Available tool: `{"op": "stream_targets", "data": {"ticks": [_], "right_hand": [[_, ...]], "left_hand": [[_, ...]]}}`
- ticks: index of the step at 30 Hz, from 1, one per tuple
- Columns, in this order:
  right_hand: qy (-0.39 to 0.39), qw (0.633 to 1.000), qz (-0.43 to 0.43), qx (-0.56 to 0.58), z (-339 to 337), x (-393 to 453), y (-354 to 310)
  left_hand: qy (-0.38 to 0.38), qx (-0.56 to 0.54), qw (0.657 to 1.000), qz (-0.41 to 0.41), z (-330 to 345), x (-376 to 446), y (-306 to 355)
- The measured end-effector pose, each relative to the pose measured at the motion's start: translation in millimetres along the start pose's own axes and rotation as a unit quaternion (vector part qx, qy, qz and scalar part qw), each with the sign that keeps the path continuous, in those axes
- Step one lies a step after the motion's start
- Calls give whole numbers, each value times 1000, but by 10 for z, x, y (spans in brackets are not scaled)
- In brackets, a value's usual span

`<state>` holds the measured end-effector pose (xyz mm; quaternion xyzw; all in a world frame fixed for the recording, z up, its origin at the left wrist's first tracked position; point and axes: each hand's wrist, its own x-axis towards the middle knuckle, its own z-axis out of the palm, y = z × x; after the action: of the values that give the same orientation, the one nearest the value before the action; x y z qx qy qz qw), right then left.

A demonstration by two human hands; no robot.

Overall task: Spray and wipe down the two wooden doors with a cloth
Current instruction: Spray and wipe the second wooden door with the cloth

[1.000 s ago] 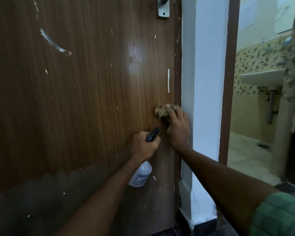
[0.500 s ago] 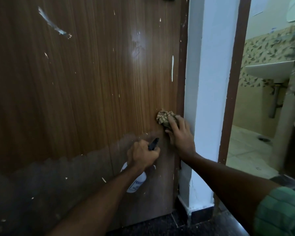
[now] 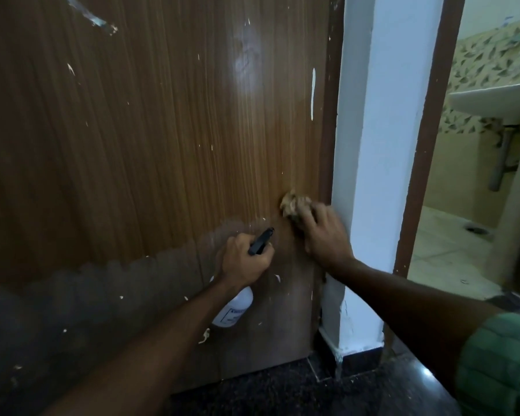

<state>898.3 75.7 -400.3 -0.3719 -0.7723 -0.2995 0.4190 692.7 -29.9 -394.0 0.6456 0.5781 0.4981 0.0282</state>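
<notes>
A brown wooden door [image 3: 150, 139] with pale paint flecks fills the left and middle of the head view; its lower part is darker and dull. My right hand [image 3: 324, 235] presses a crumpled tan cloth [image 3: 293, 204] against the door near its right edge, low down. My left hand [image 3: 246, 259] grips a white spray bottle [image 3: 233, 309] by its black trigger head, nozzle pointing up-right at the door, just left of the cloth. Most of the cloth is hidden under my fingers.
A white pillar [image 3: 373, 163] stands right of the door. Beyond a brown frame [image 3: 424, 151] an open doorway shows a bathroom with a white basin [image 3: 493, 100] and a floor drain [image 3: 476, 229]. Dark polished floor [image 3: 297, 394] lies below.
My view has tilted downward, bringing the door's bottom edge and the floor into sight. Both hands have moved lower on the door, the cloth still pressed near the right edge.
</notes>
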Motion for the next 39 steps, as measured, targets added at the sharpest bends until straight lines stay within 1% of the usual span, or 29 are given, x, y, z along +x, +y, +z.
{"op": "stream_targets", "data": {"ticks": [2,4,5,6,8,10,12,13,14,15,16,18,19,20,21,22,24,26,27,28,29,31,32,33,34,35,36,38,39], "right_hand": [[-75,987,-131,-45,34,-335,70],[-178,944,-265,-85,19,-563,149],[-214,924,-305,-86,2,-579,180],[-222,919,-316,-81,-22,-538,189],[-176,951,-250,-44,-20,-358,101],[-84,990,-103,34,-45,-73,-127],[-14,996,1,91,-48,143,-381],[-9,995,12,102,-25,169,-470],[-33,994,-17,99,24,117,-532],[-76,990,-86,83,87,1,-559],[-135,971,-189,58,151,-127,-590],[-242,892,-382,-12,226,-323,-563],[-254,868,-424,-38,236,-322,-540],[-240,869,-430,-50,221,-265,-545],[-205,890,-405,-50,187,-182,-583],[-168,925,-339,-27,139,-81,-644],[-81,985,-140,64,31,155,-775],[1,993,-8,115,5,290,-900],[-5,994,4,112,17,281,-945],[-40,995,-33,88,39,218,-965],[-88,988,-119,51,83,122,-959],[-180,925,-333,-24,143,-52,-938],[-219,888,-401,-50,151,-84,-941],[-237,863,-440,-66,160,-67,-943],[-232,856,-456,-73,153,-23,-952],[-219,871,-433,-75,138,49,-977],[-198,907,-367,-53,96,138,-1024],[-102,982,-158,32,7,369,-1169],[-45,994,-68,70,-26,471,-1254]], "left_hand": [[-22,-5,1000,-2,-22,-19,-65],[-34,-6,999,-1,-61,-36,-100],[-31,-3,999,7,-78,-39,-111],[-27,-3,1000,16,-99,-46,-102],[-10,8,1000,25,-144,-44,-84],[15,14,999,27,-192,-37,-99],[35,14,999,34,-248,-36,-153],[43,15,998,37,-281,-41,-176],[47,17,998,37,-330,-62,-192],[48,21,998,35,-374,-82,-191],[46,28,998,32,-445,-102,-197],[39,43,998,27,-523,-128,-240],[38,49,998,25,-576,-140,-265],[37,53,998,25,-624,-146,-288],[35,54,998,23,-668,-151,-324],[33,56,998,20,-704,-150,-349],[48,61,997,9,-763,-159,-371],[61,62,996,4,-807,-168,-391],[59,61,996,4,-832,-174,-397],[54,60,997,5,-856,-182,-405],[48,61,997,5,-875,-194,-409],[40,74,996,9,-917,-222,-410],[39,78,996,14,-943,-232,-420],[38,76,996,19,-983,-243,-429],[34,70,997,21,-1019,-258,-438],[32,66,997,23,-1065,-264,-437],[34,65,997,21,-1106,-264,-440],[51,77,996,9,-1202,-281,-430],[62,86,994,2,-1259,-291,-417]]}}
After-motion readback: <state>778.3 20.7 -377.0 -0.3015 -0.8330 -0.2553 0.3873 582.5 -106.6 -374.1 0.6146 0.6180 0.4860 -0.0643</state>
